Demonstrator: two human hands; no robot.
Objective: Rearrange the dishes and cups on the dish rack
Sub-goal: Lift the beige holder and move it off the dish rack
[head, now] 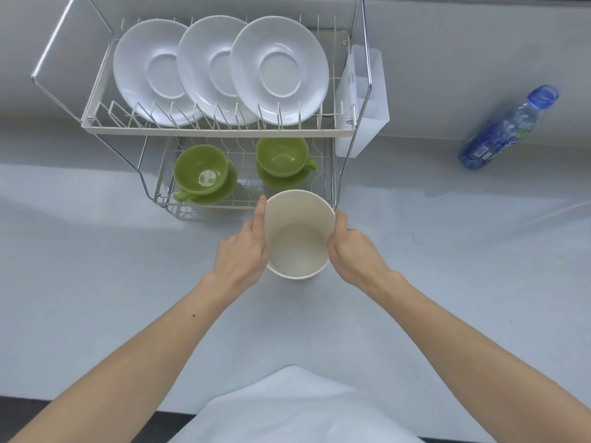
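A cream bowl is held between both hands just in front of the dish rack. My left hand presses its left side and my right hand grips its right side. Three white plates stand upright in the rack's upper tier. On the lower tier sit two green cups on green saucers, one at the left and one at the right.
A white plastic cutlery holder hangs on the rack's right side. A blue plastic bottle stands on the grey counter at the right. A white cloth lies at the counter's near edge.
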